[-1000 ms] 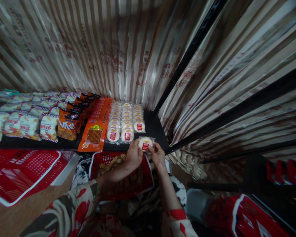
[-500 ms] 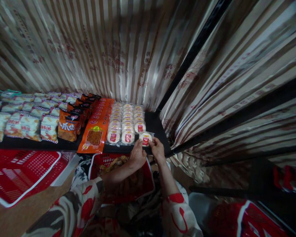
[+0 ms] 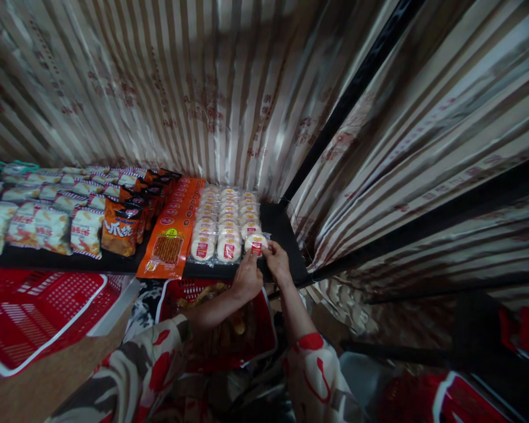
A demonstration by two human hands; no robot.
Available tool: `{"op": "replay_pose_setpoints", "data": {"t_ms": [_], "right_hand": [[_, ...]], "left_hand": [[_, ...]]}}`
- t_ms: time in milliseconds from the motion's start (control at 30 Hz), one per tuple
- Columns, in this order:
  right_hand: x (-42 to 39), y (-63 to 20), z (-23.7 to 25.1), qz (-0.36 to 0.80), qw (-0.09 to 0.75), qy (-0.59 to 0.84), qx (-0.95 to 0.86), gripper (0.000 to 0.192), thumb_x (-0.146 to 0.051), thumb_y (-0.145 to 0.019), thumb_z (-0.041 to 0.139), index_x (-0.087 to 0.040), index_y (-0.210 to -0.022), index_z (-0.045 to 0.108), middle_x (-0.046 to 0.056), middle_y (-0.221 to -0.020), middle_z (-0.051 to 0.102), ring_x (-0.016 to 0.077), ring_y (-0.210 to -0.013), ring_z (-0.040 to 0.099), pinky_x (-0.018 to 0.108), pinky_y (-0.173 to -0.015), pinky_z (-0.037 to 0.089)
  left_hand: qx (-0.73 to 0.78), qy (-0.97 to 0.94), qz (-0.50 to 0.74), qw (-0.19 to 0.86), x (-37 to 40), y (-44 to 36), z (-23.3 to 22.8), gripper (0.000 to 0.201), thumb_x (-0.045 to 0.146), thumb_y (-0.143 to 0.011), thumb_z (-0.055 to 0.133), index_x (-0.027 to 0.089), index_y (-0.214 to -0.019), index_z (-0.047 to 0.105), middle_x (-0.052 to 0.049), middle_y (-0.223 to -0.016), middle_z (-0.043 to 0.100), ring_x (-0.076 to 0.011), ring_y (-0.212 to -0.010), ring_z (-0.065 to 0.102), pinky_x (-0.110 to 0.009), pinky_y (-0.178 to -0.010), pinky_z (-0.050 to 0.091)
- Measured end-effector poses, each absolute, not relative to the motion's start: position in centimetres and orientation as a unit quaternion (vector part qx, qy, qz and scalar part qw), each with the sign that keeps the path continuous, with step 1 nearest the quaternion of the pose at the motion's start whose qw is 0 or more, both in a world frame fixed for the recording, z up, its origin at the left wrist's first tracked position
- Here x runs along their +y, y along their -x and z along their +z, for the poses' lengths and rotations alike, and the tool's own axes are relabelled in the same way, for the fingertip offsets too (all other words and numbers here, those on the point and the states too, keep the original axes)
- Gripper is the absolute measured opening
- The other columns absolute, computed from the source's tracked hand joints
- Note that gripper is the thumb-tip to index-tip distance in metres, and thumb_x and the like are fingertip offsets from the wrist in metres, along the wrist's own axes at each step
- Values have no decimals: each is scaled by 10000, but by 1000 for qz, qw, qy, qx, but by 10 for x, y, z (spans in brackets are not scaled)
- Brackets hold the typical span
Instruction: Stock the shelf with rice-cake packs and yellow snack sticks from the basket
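A round white snack in a clear wrapper with a red label (image 3: 256, 241) is at the front of the rightmost of three rows of alike packets. My right hand (image 3: 277, 262) pinches the right edge of its wrapper. From the lower left, my left hand (image 3: 248, 278) has its fingers closed at the packet's bottom edge, the index fingertip against the label. Directly left of it are the front packets of the middle row (image 3: 229, 249) and left row (image 3: 202, 248). All rest on a black shelf (image 3: 282, 226).
Left of the rows lies a long orange snack strip (image 3: 171, 220), then orange bags (image 3: 120, 228) and several white bags (image 3: 53, 229). A red basket (image 3: 271, 326) with packets stands below the shelf, another red basket (image 3: 48, 317) farther left. A dark post (image 3: 348, 100) and striped curtain (image 3: 229, 88) rise behind.
Both hands have moved the round packet slightly up and left, against the front of the right row. It now covers much of the packet behind it.
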State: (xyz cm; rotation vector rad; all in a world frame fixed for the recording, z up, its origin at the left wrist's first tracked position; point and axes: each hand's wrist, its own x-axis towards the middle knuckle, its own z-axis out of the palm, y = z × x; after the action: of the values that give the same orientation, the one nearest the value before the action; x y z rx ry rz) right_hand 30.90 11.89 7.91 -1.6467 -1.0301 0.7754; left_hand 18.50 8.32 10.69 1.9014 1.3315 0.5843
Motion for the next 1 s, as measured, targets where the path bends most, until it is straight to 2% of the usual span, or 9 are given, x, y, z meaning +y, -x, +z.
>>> {"op": "replay_pose_setpoints", "data": {"t_ms": [300, 567, 800, 1000], "right_hand": [[134, -312, 69, 243, 462, 711, -472, 375, -417, -690, 586, -183, -970, 675, 48, -914, 673, 175, -782, 600, 328, -798, 479], [140, -309, 70, 196, 412, 746, -485, 419, -385, -707, 566, -160, -1041, 681, 77, -900, 638, 195, -787, 595, 346, -804, 483], [144, -307, 64, 209, 444, 729, -476, 511, -341, -710, 563, -164, -1189, 592, 86, -1023, 661, 187, -837, 615, 346, -838, 491], [142, -306, 64, 200, 437, 729, -487, 492, -351, -722, 562, -194, -1187, 597, 64, -1031, 676, 185, -877, 612, 348, -877, 473]], "left_hand": [[523, -739, 223, 362, 92, -187, 108, 613, 53, -769, 399, -26, -1375, 355, -216, -1468, 321, -245, -1387, 276, -387, -1163, 250], [521, -727, 240, 377, 95, -188, 107, 667, 50, -732, 411, -2, -1392, 336, -209, -1471, 320, -255, -1387, 274, -408, -1162, 248], [529, -723, 229, 381, 93, -189, 112, 683, 52, -719, 423, 8, -1396, 335, -195, -1474, 323, -244, -1392, 265, -387, -1171, 228], [536, -724, 212, 380, 91, -189, 116, 682, 60, -726, 426, -25, -1394, 316, -219, -1474, 309, -252, -1394, 258, -383, -1171, 220]]}}
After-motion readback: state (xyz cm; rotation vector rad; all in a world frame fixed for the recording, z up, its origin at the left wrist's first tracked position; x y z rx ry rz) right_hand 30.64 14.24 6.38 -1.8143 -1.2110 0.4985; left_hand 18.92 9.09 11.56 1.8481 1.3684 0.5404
